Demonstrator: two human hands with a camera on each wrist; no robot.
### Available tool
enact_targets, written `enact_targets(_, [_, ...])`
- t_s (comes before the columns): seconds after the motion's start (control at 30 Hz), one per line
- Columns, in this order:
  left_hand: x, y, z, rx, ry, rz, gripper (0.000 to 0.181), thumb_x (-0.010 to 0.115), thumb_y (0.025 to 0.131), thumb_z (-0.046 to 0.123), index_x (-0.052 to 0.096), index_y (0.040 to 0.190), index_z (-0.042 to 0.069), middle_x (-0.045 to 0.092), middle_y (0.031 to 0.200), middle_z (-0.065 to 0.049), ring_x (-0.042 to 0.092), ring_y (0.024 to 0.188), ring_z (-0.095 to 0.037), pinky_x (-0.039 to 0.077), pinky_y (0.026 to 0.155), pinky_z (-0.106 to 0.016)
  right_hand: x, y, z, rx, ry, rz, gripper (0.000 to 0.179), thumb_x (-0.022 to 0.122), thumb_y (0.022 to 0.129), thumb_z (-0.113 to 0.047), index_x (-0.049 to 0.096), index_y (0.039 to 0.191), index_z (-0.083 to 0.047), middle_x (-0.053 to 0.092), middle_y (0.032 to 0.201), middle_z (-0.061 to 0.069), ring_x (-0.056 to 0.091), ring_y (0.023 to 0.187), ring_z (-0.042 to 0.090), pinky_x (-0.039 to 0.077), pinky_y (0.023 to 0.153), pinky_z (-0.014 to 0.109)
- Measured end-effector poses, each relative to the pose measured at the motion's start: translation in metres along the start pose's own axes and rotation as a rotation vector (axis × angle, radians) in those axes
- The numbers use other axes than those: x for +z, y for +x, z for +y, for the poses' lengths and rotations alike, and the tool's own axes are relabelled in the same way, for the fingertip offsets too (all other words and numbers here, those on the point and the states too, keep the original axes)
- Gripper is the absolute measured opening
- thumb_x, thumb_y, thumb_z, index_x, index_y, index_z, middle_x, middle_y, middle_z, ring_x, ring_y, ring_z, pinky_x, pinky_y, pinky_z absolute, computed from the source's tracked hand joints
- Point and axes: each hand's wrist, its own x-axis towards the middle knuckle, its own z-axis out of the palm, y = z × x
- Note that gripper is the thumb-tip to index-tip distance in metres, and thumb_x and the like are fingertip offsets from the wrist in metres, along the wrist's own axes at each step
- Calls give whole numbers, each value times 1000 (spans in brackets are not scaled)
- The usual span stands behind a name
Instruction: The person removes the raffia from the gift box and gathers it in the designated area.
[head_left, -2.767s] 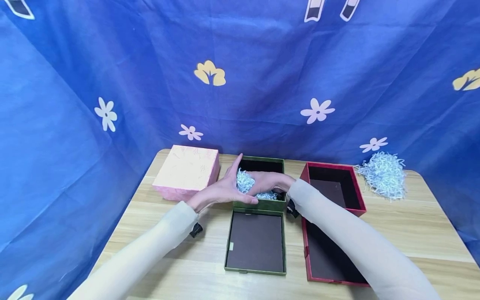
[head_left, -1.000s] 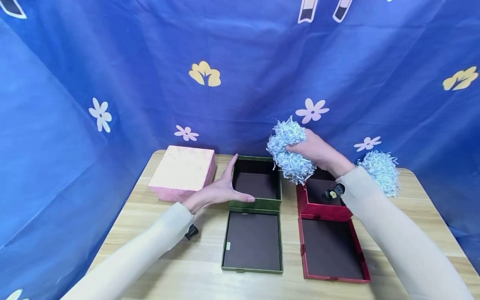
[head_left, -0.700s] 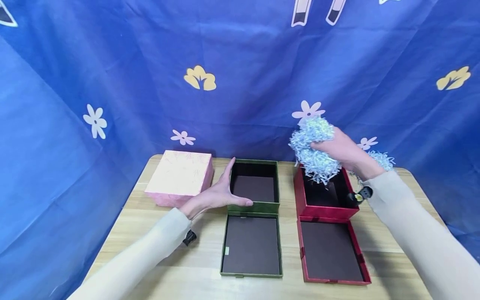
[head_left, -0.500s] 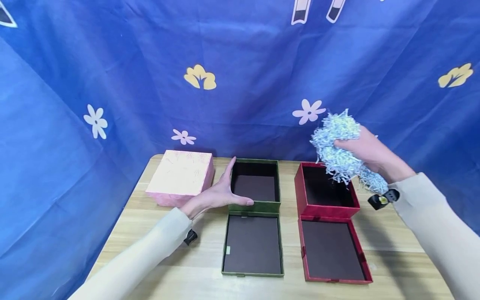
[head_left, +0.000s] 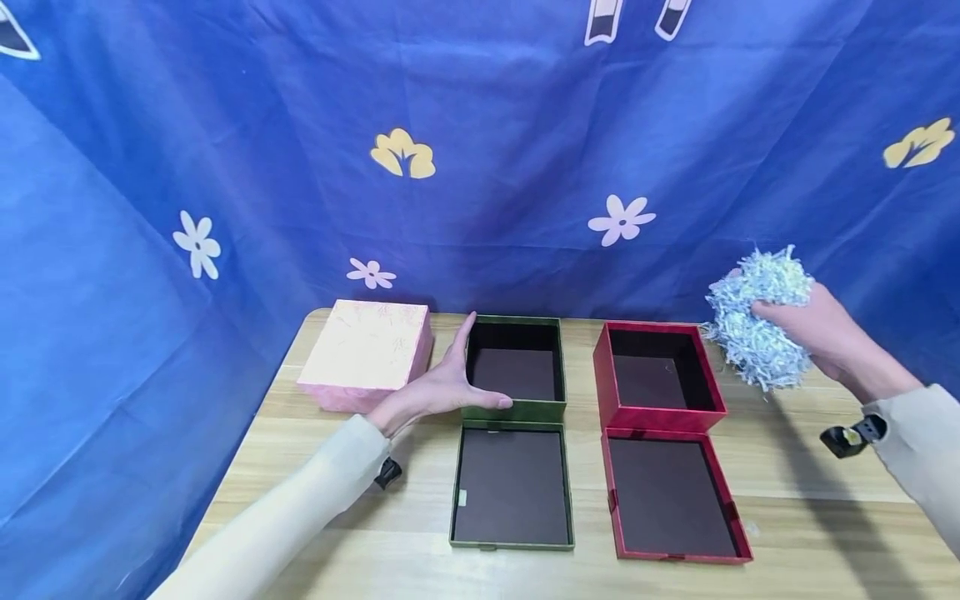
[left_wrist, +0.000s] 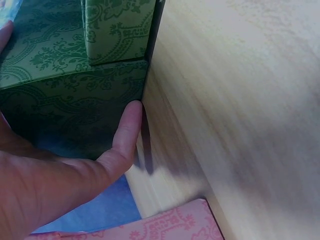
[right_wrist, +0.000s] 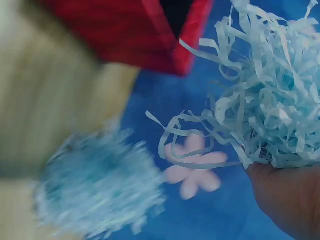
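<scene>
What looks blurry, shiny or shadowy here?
Right wrist view: the red box and loose shredded-paper pile are blurred; head view: the pink box glares on top, a long shadow crosses the table; left wrist view: the green box is dark lower down.

Blue cloth fills the upper frame, printed with white flowers and yellow motifs. Wood-grain table occupies the lower portion. Pink box, closed, stands left of centre. Red box, uncovered, stands right of centre; its lid lies directly below.
</scene>
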Motion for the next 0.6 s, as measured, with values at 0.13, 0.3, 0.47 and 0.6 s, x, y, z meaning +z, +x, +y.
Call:
enact_targets(0.13, [0, 0, 0, -2, -1, 3, 152, 103, 76, 41, -15, 172, 42, -10, 181, -5, 0, 165, -29, 18, 128, -61, -7, -5, 31, 28, -47, 33, 94, 56, 114, -37, 1, 162, 22, 2, 168, 48, 13, 152, 67, 22, 117, 79])
enact_targets(0.3, [0, 0, 3, 2, -10, 0, 152, 103, 77, 40, -16, 172, 43, -11, 181, -6, -1, 165, -30, 18, 128, -63, -11, -8, 69, 60, -117, 60, 96, 56, 113, -41, 7, 157, 29, 13, 159, 56, 23, 144, 72, 29, 112, 82])
enact_targets(0.47, [0, 1, 3, 9, -4, 1, 151, 102, 77, 41, -15, 172, 44, -11, 181, -5, -1, 165, -30, 18, 127, -64, -7, -6, 101, 61, -144, 52, 95, 58, 112, -37, 4, 157, 28, 11, 158, 57, 22, 142, 75, 29, 110, 83])
enact_targets(0.6, [2, 1, 2, 13, 5, -2, 150, 102, 78, 42, -15, 172, 44, -11, 181, -5, 0, 165, -31, 20, 127, -64, -1, -7, 123, 51, -140, 43, 92, 58, 112, -30, 2, 159, 25, 11, 158, 56, 23, 142, 74, 31, 110, 82])
